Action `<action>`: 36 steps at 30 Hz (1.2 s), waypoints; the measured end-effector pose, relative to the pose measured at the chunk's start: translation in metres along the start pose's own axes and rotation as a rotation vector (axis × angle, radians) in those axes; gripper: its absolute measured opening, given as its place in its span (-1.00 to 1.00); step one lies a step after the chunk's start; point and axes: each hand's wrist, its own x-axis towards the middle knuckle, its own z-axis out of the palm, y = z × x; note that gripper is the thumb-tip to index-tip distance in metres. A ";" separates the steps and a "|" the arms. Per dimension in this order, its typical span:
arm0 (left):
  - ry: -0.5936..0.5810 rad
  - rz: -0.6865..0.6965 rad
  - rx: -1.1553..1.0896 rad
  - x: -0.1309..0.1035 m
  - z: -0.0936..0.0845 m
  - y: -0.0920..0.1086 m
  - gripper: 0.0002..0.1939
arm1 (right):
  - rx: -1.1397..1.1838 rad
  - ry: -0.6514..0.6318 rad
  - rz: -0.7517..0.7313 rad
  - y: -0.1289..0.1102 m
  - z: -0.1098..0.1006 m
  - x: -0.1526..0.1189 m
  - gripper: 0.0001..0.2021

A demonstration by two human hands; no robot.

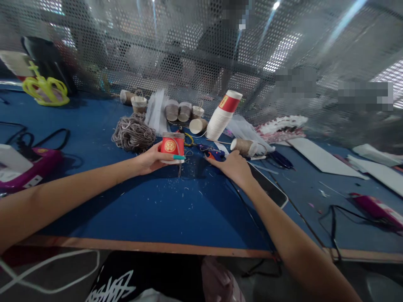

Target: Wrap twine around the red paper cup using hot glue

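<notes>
My left hand [151, 159] holds a red paper cup [172, 146] with a gold emblem, mouth down, over the blue table. Grey cord wraps the cup's top end, and a strand hangs down its front. A teal nail or cover shows at my thumb's tip. To the right, my right hand [231, 165] is closed at a blue and orange tool [215, 154], which looks like a glue gun; its grip is partly hidden by the fingers. Left of the cup lies a bundle of grey cord [134, 133]. Yellow-handled scissors [189, 139] lie between the hands.
Behind stand a tilted stack of paper cups [220, 119] and several cord-wrapped cups [184, 111]. A phone [269, 186] lies beside my right forearm. Purple power strips [34, 165] and a yellow crown [45, 90] sit at the sides; a perforated screen closes the back.
</notes>
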 end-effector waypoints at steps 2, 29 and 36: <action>-0.014 0.008 -0.012 0.002 -0.001 -0.001 -0.50 | -0.129 -0.043 0.071 -0.005 -0.001 -0.001 -0.18; -0.056 0.019 -0.018 0.002 0.001 -0.002 -0.50 | 0.659 0.016 0.023 -0.017 -0.015 -0.010 -0.63; -0.079 0.024 -0.004 0.002 -0.001 -0.002 -0.52 | 0.842 -0.013 -0.012 -0.017 -0.016 -0.013 -0.60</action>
